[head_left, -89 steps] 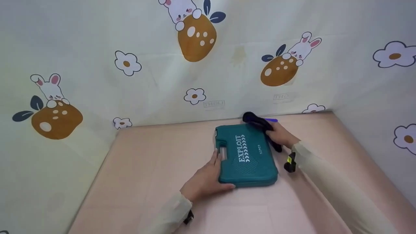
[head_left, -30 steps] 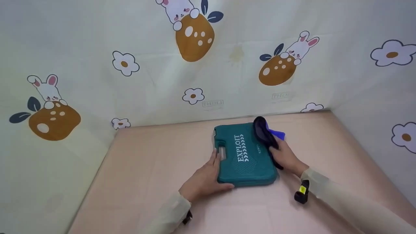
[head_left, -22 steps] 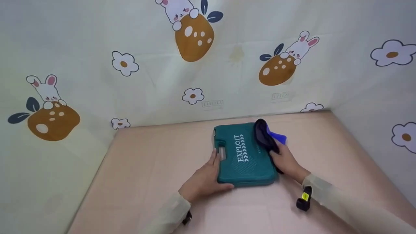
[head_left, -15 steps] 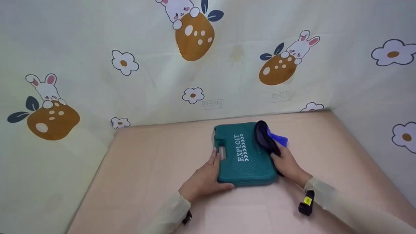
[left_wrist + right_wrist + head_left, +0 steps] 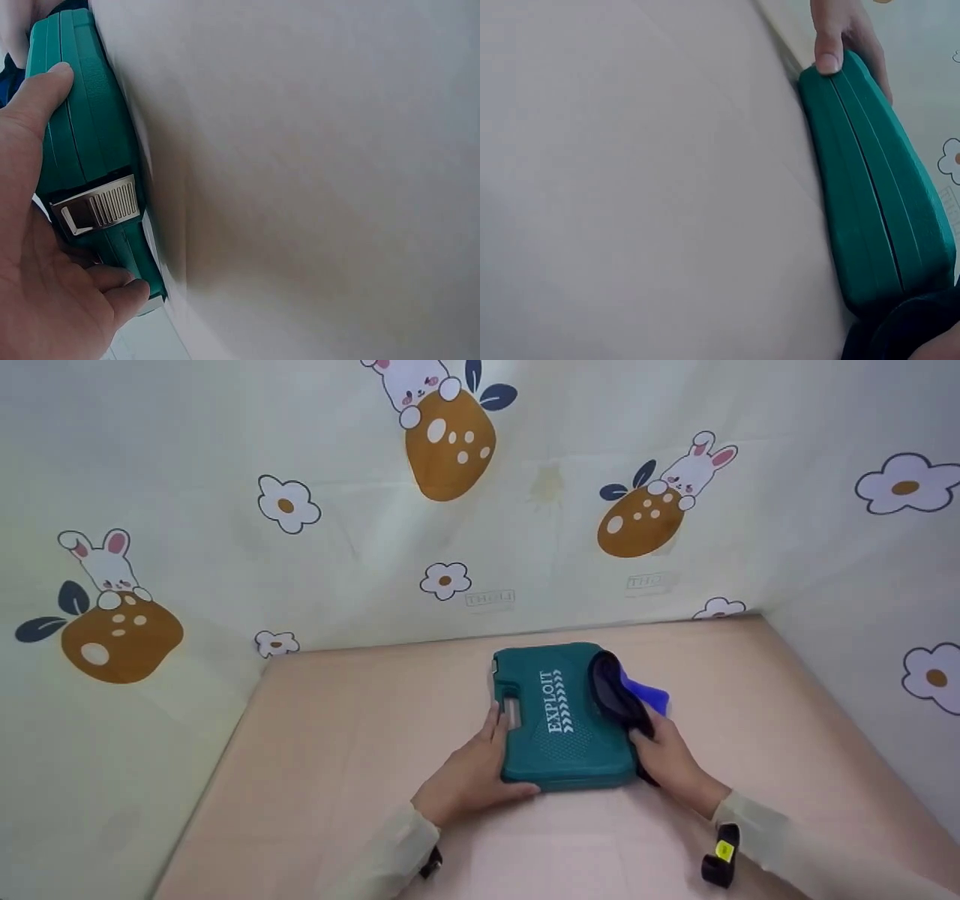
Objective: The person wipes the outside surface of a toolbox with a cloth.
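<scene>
A green plastic tool case (image 5: 577, 750), marked EXPLOIT, lies flat on the table. My left hand (image 5: 469, 780) holds its near left corner, thumb along the near side and fingers by the handle. A metal latch (image 5: 97, 206) shows beside that hand in the left wrist view. My right hand (image 5: 671, 757) grips a dark cloth (image 5: 619, 694) with a bright blue part (image 5: 649, 694) at the case's right side. The cloth's looped end lies over the lid's right edge, and its lower end hangs by the near right corner. In the right wrist view it covers the case's lower end.
The table (image 5: 360, 735) has a plain beige covering. Behind it and at both sides rises a pale curtain (image 5: 360, 555) printed with rabbits, fruit and flowers. Each wrist wears a black strap; the right strap (image 5: 720, 855) has a yellow patch.
My right hand has slid the cloth along the case's right side from the far end towards me, and more of the blue part shows. My left hand and the case stay nearly in place.
</scene>
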Demonstrator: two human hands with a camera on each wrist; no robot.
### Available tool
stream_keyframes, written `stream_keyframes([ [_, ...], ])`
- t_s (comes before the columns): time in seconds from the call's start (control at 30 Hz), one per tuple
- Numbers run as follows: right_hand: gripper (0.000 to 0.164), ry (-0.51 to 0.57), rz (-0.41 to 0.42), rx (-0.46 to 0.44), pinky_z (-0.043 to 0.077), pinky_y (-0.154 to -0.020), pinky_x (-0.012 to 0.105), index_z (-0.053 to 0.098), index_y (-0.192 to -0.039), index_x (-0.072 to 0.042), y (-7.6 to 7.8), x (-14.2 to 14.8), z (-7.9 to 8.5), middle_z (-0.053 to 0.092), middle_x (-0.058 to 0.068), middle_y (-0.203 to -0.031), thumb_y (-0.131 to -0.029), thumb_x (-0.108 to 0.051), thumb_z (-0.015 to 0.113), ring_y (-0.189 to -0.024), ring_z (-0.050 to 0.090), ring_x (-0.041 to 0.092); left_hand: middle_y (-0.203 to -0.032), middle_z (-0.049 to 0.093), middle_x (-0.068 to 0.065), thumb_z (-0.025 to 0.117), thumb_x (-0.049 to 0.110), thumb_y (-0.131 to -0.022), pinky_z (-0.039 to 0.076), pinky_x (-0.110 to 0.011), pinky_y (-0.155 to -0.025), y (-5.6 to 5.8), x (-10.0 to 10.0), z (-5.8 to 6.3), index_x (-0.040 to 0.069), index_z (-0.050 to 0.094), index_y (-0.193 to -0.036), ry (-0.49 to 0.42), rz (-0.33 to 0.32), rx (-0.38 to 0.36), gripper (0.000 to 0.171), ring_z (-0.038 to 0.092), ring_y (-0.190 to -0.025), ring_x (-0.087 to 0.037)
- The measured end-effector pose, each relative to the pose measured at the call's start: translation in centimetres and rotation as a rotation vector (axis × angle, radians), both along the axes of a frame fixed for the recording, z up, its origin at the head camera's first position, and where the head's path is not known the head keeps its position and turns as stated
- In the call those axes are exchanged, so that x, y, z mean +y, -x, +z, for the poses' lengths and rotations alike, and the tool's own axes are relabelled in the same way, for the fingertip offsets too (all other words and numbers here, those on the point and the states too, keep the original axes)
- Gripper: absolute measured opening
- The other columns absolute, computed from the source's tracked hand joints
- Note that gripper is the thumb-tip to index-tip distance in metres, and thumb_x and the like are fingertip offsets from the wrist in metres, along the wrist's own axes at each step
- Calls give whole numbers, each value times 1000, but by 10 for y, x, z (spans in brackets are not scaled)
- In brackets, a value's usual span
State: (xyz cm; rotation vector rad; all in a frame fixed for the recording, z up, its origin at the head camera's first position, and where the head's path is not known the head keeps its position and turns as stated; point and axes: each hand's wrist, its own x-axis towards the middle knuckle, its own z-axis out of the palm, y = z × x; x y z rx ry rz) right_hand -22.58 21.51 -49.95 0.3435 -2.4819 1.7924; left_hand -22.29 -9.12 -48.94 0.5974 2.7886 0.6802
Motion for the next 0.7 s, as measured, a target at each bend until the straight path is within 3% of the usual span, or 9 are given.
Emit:
stream_keyframes([
  [0.33,51,48,-7,-25,19,-118,47,34,-155,5,-16,-2,-3,38,20,-156,-104,6,42,-145,28,28,-168,5,-15,66,83,-72,36,-46,-111,1,0,-1,3,0,-162,5,9,-2,138,33,-145,-32],
  [0.7,54,15,-4,-17,17,-118,49,31,-156,6,-23,-4,-3,35,22,-157,-103,7,43,-146,25,30,-168,5,-15,66,83,-73,36,-46,-111,1,1,-2,2,0,-162,6,7,8,137,33,-145,-32],
])
